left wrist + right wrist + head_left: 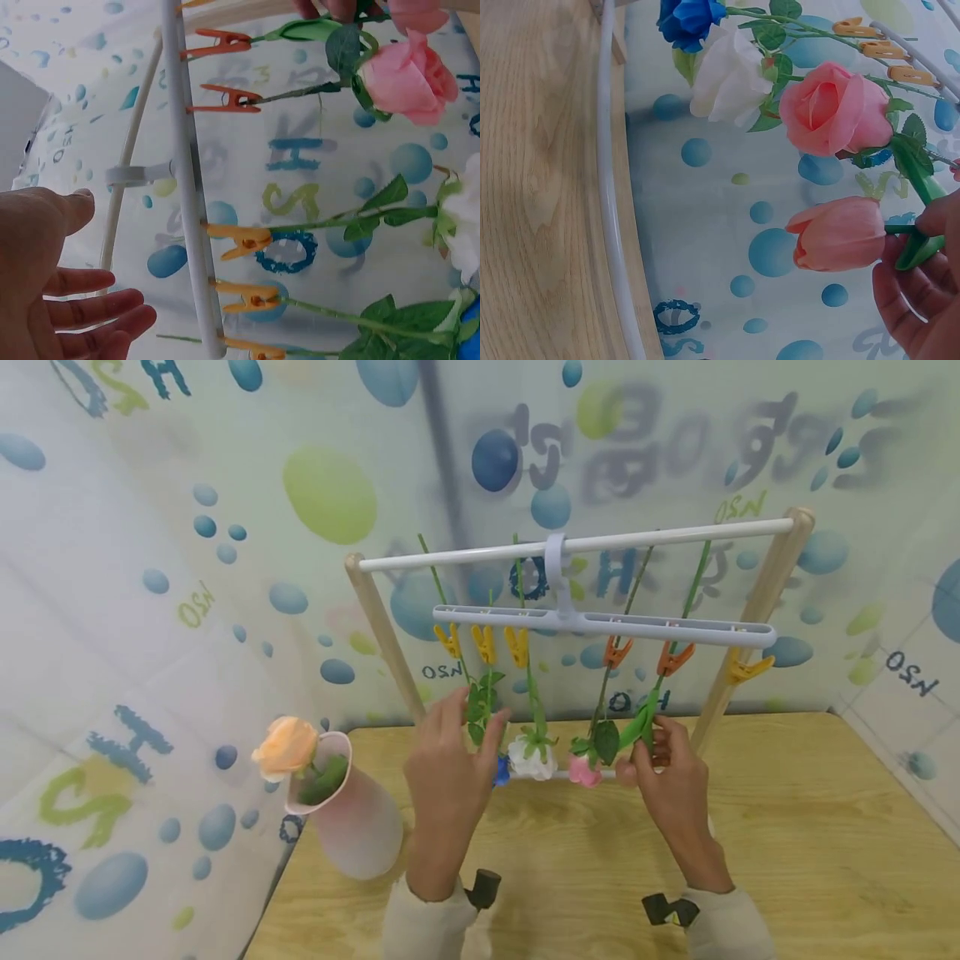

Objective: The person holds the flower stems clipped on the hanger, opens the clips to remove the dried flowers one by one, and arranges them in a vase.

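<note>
Several artificial flowers hang head down from clips on a white hanger [600, 625]: a blue one [686, 19], a white one [531, 758], a pink rose [832, 109] and a peach tulip [840, 234]. My right hand [651, 747] pinches the tulip's green stem [921, 244] just above the bloom. That stem [643, 717] runs up to an orange clip [675, 657]. My left hand [472, 727] is open, its straight fingers spread beside the leaves of the blue flower's stem [480, 702]. In the left wrist view the left hand [90, 300] holds nothing.
The hanger hooks over the white bar [585, 542] of a wooden-legged rack [757, 602] on a wooden table [810, 843]. A pink vase [352, 827] holding a peach rose [285, 747] stands at the table's left edge. A printed curtain hangs behind.
</note>
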Demonstrator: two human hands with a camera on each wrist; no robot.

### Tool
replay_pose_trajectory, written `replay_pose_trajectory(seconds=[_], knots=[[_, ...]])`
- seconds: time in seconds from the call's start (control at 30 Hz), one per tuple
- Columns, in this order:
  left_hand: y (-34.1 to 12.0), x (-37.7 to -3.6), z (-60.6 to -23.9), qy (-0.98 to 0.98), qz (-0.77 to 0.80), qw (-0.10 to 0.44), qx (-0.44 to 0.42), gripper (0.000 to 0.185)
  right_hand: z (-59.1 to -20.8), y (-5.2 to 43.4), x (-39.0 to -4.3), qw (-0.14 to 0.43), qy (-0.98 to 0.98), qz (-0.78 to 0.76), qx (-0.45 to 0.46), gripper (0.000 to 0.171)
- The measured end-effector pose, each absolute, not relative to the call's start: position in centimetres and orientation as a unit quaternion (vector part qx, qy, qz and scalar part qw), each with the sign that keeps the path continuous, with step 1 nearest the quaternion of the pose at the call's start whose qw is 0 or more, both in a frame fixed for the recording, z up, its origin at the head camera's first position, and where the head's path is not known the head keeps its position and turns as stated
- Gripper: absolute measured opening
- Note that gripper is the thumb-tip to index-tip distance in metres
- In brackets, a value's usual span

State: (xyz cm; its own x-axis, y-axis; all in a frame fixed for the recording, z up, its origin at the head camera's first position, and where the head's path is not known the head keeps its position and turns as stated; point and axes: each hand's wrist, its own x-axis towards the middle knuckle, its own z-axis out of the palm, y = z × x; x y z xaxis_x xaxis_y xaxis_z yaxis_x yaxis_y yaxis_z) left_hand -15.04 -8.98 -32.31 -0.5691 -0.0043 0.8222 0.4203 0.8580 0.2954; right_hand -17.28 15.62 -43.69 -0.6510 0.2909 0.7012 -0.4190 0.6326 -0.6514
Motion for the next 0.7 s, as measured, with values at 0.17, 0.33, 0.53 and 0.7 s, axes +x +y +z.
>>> replay_pose_trajectory(seconds=[0.17, 0.33, 0.53, 0.7], knots=[[-5.9, -16.0, -31.5, -0.859, -0.218, 0.428, -0.176, 0.046, -43.8, 15.7, -17.2, 0.417, -0.800, 0.430, 0.038, 0.035], [-3.0, -16.9, -31.2, -0.858, -0.201, 0.419, -0.218, 0.044, -43.7, 15.6, -17.2, 0.417, -0.801, 0.427, 0.045, 0.035], [-0.4, -17.7, -31.2, -0.847, -0.180, 0.431, -0.255, 0.041, -43.6, 15.8, -17.1, 0.411, -0.803, 0.427, 0.059, 0.036], [1.9, -18.2, -31.2, -0.847, -0.163, 0.427, -0.273, 0.040, -43.6, 16.3, -16.9, 0.410, -0.807, 0.420, 0.068, 0.036]])
